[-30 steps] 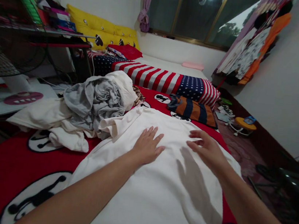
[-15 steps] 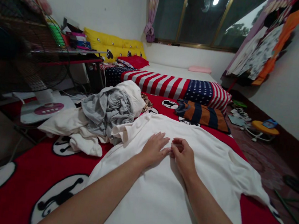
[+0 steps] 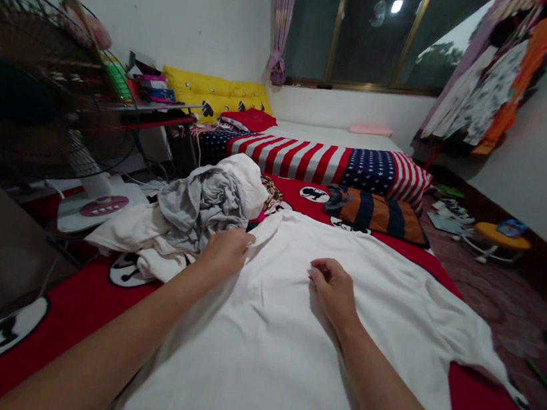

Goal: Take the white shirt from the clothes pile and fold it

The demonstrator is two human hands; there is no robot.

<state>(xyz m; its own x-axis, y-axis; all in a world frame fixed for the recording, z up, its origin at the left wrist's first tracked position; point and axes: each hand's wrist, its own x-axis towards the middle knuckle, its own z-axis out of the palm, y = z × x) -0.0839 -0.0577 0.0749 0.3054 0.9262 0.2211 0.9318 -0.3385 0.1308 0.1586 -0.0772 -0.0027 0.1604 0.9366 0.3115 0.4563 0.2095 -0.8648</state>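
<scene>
A white long-sleeved shirt (image 3: 253, 357) lies spread over the red blanket in front of me. At its left side my left hand (image 3: 227, 253) is closed on the cloth near the sleeve, beside a heap of clothes. The left sleeve is mostly hidden by that hand. Above the shirt's middle, my right hand (image 3: 333, 287) is loosely curled, thumb and fingertips together, with nothing visible between them. The shirt's right sleeve (image 3: 469, 325) stretches out toward the bed's right edge.
A grey and white clothes heap (image 3: 208, 203) lies on the left. Beyond the shirt rests a folded brown-and-navy striped garment (image 3: 383, 213). A fan (image 3: 26, 92) stands at far left, a yellow-topped stool (image 3: 504, 237) at right. The red blanket (image 3: 86, 328) has round white patches.
My left hand has moved left, away from my right hand, to the shirt's left side and taken hold of the cloth there. My right hand has stayed nearly in place.
</scene>
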